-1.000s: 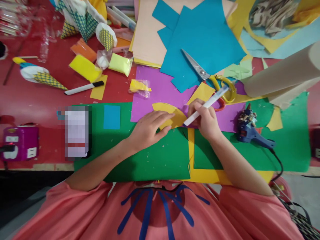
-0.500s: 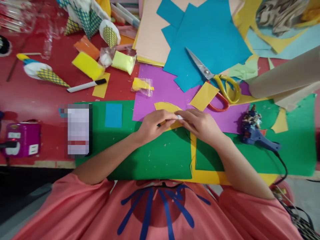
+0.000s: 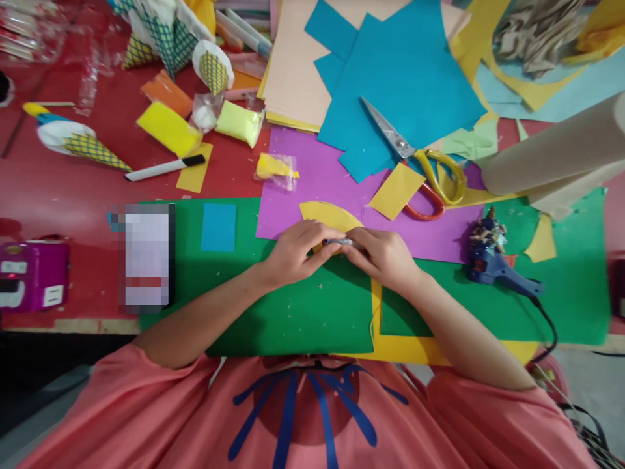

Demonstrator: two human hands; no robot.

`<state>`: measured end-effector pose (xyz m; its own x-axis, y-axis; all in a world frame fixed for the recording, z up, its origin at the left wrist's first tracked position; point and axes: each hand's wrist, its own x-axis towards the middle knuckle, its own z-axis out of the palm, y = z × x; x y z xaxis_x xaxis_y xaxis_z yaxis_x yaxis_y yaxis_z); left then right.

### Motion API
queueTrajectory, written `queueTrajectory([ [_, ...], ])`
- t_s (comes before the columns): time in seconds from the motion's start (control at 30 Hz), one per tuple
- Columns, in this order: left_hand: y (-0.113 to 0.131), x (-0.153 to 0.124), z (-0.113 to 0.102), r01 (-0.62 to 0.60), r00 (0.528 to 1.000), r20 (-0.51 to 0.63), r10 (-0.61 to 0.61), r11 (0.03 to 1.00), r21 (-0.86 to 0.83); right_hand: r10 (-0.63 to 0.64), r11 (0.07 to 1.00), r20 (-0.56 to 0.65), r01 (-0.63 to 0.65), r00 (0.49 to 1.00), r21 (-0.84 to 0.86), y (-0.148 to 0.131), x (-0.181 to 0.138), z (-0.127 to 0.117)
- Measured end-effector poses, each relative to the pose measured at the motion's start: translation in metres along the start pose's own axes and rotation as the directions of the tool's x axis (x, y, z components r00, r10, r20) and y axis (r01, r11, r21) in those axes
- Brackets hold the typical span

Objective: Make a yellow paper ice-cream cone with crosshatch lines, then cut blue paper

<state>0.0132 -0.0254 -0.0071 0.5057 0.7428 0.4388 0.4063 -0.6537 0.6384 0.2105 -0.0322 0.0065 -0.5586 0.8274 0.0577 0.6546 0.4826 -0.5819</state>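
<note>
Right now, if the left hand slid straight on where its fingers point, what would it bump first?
Probably the right hand: its fingertips lie just ahead of the left hand, with the pen between them. I can't tell whether the hands touch.

- Between the left hand [image 3: 299,255] and the right hand [image 3: 385,257], the pen [image 3: 346,241] bars the narrow gap at the fingertips
- Nearer the body, between the forearms, the flat green sheet [image 3: 293,322] leaves a wide, low way through
- Left of the left hand, the flat blue square [image 3: 219,227] can be skimmed over; farther left, the phone [image 3: 147,254] blocks
- Beyond the left hand, the small yellow packet [image 3: 273,167] interrupts a low pass across the purple sheet [image 3: 312,146]
- Beyond the right hand, the scissors [image 3: 401,144] obstruct
- Right of the right hand there's room before the glue gun [image 3: 483,266]
</note>
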Motion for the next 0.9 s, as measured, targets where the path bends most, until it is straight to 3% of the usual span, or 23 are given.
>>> queueTrajectory([
  [0.6,0.0027,0.0007,-0.0023,0.204,0.979,0.055,-0.197,0.964,-0.172,0.005,0.983,-0.051,-0.014,0.999,-0.184,0.0002,0.0019,0.0025],
  [0.9,-0.0046,-0.0046,-0.0022,0.148,0.977,-0.149,-0.152,0.988,-0.035,-0.051,0.959,-0.077,0.027,0.996,-0.284,0.0004,-0.0009,0.0010],
])
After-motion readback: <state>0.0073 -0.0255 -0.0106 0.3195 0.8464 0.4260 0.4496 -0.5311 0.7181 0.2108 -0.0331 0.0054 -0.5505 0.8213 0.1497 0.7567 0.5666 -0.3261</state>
